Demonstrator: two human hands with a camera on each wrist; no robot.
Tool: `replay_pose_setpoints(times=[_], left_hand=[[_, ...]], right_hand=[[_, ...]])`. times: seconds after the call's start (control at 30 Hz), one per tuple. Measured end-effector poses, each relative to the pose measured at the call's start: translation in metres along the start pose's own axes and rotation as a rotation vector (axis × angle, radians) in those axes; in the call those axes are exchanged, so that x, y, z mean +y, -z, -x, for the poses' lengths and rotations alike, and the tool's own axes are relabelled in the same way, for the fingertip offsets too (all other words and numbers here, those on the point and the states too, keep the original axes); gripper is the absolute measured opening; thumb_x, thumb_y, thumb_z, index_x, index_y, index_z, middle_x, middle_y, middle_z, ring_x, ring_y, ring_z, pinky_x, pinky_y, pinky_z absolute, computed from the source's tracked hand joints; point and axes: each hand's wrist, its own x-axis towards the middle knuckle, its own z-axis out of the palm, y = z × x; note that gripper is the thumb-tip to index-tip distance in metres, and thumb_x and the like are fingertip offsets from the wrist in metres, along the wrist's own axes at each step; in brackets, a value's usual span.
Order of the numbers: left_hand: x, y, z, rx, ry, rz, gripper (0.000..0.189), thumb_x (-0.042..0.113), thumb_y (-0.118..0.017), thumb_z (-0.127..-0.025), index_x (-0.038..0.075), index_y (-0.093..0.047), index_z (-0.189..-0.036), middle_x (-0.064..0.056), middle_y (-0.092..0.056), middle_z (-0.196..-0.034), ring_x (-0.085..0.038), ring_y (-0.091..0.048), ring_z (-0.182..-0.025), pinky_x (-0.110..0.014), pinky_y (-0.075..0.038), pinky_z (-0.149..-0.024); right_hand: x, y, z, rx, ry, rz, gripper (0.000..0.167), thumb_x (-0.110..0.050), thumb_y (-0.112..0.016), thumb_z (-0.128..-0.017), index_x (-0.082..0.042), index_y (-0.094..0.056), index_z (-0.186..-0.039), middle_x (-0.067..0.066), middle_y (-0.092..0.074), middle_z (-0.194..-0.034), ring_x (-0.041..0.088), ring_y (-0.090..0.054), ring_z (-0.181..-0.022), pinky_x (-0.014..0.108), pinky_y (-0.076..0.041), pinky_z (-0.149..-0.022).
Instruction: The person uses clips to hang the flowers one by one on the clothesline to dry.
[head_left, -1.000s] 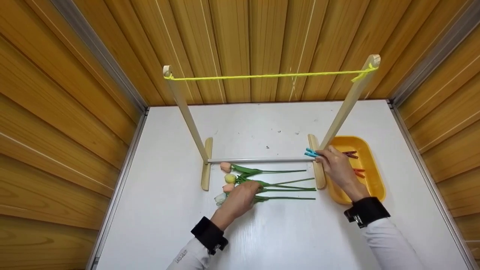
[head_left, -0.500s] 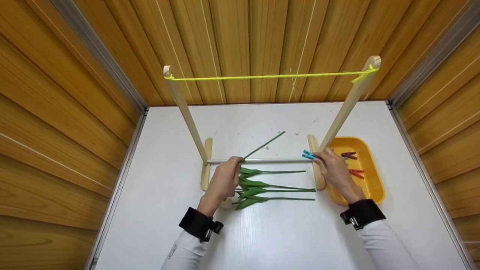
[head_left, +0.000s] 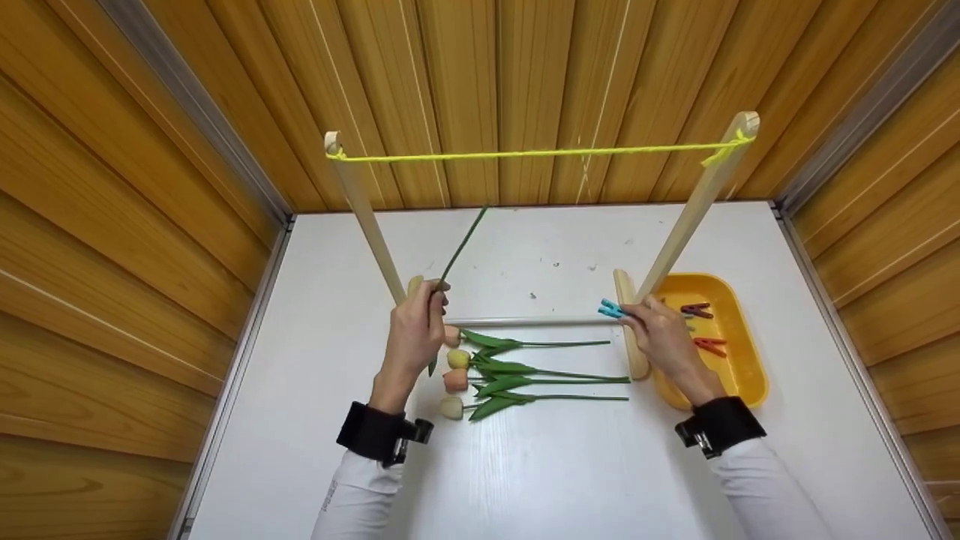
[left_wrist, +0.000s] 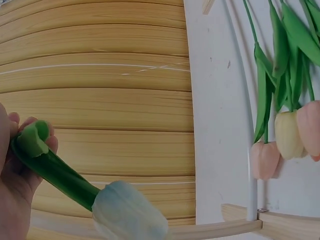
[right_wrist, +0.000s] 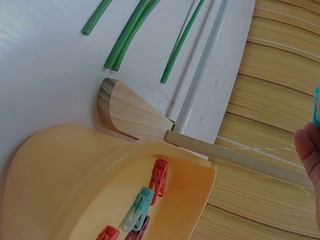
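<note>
My left hand (head_left: 412,326) grips an artificial tulip by its stem (head_left: 463,244), which points up and away over the rack's bottom bar. In the left wrist view its pale blue-white bloom (left_wrist: 131,212) hangs below the fingers, with folded green leaves (left_wrist: 55,172) at the grip. My right hand (head_left: 664,337) pinches a light-blue clothespin (head_left: 610,308) beside the rack's right post. Several other tulips lie on the table, blooms to the left: a peach one (left_wrist: 265,160) nearest the bar, then a yellow one (head_left: 459,360), an orange one (head_left: 455,380) and a cream one (head_left: 451,408).
A wooden rack with a right post (head_left: 694,214) and left post (head_left: 367,225) carries a taut yellow string (head_left: 525,153). Under my right hand, a yellow basin (head_left: 752,360) holds several clothespins, among them a red one (right_wrist: 159,181) and a teal one (right_wrist: 137,209). Wood-patterned panels enclose the table.
My left hand has lifted the blue-white tulip from among the others and carried it left and back, its stem swinging upward. My right hand, holding the clothespin, has shifted slightly left.
</note>
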Motion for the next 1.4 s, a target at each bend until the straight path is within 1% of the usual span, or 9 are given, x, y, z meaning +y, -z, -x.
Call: replay_pose_setpoints(times=[0.2, 0.37, 0.5, 0.57, 0.7, 0.8, 1.07, 1.27, 1.4], left_hand=[[-0.001, 0.007, -0.008, 0.116, 0.010, 0.015, 0.015, 0.004, -0.050, -0.102, -0.001, -0.063, -0.104, -0.012, -0.069, -0.080, -0.018, -0.067, -0.067, -0.029, -0.054, -0.057], [-0.003, 0.008, -0.014, 0.168, 0.039, 0.053, 0.016, 0.003, -0.047, -0.102, -0.002, -0.063, -0.104, -0.012, -0.068, -0.079, -0.018, -0.066, -0.066, -0.027, -0.053, -0.057], [-0.001, 0.009, -0.018, 0.177, 0.071, 0.063, 0.019, 0.006, -0.045, -0.104, -0.002, -0.062, -0.107, -0.011, -0.067, -0.081, -0.017, -0.067, -0.068, -0.027, -0.056, -0.061], [0.000, 0.009, -0.020, 0.182, 0.080, 0.062, 0.020, 0.007, -0.045, -0.104, -0.002, -0.062, -0.108, -0.012, -0.068, -0.081, -0.018, -0.068, -0.069, -0.027, -0.057, -0.062], [0.002, 0.009, -0.026, 0.201, 0.087, 0.074, 0.021, 0.008, -0.044, -0.105, -0.003, -0.062, -0.108, -0.014, -0.068, -0.082, -0.019, -0.069, -0.070, -0.028, -0.058, -0.062], [0.004, 0.009, -0.031, 0.215, 0.092, 0.076, 0.021, 0.008, -0.044, -0.105, -0.003, -0.062, -0.108, -0.014, -0.068, -0.082, -0.019, -0.069, -0.069, -0.028, -0.058, -0.062], [0.008, 0.009, -0.042, 0.296, 0.138, 0.108, 0.019, 0.006, -0.046, -0.104, -0.003, -0.062, -0.106, -0.012, -0.067, -0.080, -0.018, -0.067, -0.066, -0.024, -0.055, -0.060], [0.012, 0.006, -0.045, 0.302, 0.181, 0.111, 0.019, 0.007, -0.046, -0.104, -0.003, -0.062, -0.107, -0.011, -0.067, -0.080, -0.019, -0.067, -0.066, -0.024, -0.054, -0.060], [0.013, 0.006, -0.047, 0.302, 0.193, 0.109, 0.020, 0.009, -0.045, -0.104, -0.001, -0.062, -0.108, -0.011, -0.067, -0.080, -0.018, -0.067, -0.066, -0.025, -0.054, -0.060]], right_hand=[[0.001, -0.002, 0.003, 0.013, 0.025, 0.002, 0.018, 0.001, -0.075, -0.083, 0.004, -0.075, -0.101, 0.005, -0.048, -0.073, 0.012, -0.045, -0.066, 0.017, -0.035, -0.056], [0.001, -0.002, 0.004, 0.029, 0.050, 0.015, 0.019, 0.002, -0.076, -0.081, 0.004, -0.076, -0.100, 0.005, -0.045, -0.071, 0.012, -0.045, -0.064, 0.016, -0.035, -0.056], [0.000, -0.003, 0.006, 0.028, 0.053, 0.012, 0.021, 0.003, -0.077, -0.081, 0.005, -0.075, -0.102, 0.004, -0.043, -0.071, 0.011, -0.044, -0.064, 0.013, -0.032, -0.056], [0.000, -0.004, 0.007, 0.029, 0.056, 0.015, 0.021, 0.002, -0.076, -0.081, 0.005, -0.075, -0.102, 0.004, -0.042, -0.071, 0.011, -0.043, -0.063, 0.014, -0.032, -0.055], [-0.002, -0.006, 0.007, 0.025, 0.071, 0.013, 0.021, 0.001, -0.076, -0.082, 0.005, -0.075, -0.103, 0.004, -0.042, -0.071, 0.010, -0.042, -0.064, 0.016, -0.033, -0.054], [-0.003, -0.007, 0.006, 0.019, 0.071, -0.007, 0.021, 0.002, -0.075, -0.082, 0.005, -0.075, -0.103, 0.004, -0.043, -0.072, 0.010, -0.042, -0.064, 0.014, -0.032, -0.054], [-0.004, -0.009, 0.004, 0.028, 0.086, -0.054, 0.025, 0.008, -0.075, -0.080, 0.006, -0.075, -0.105, 0.005, -0.044, -0.072, 0.008, -0.041, -0.065, 0.011, -0.029, -0.055], [-0.006, -0.011, 0.000, 0.028, 0.115, -0.094, 0.024, 0.007, -0.075, -0.081, 0.006, -0.075, -0.105, 0.006, -0.045, -0.071, 0.009, -0.042, -0.062, 0.008, -0.028, -0.054], [-0.013, -0.011, -0.007, 0.024, 0.124, -0.128, 0.025, 0.008, -0.073, -0.082, 0.006, -0.074, -0.107, 0.006, -0.046, -0.072, 0.009, -0.042, -0.062, 0.007, -0.027, -0.055]])
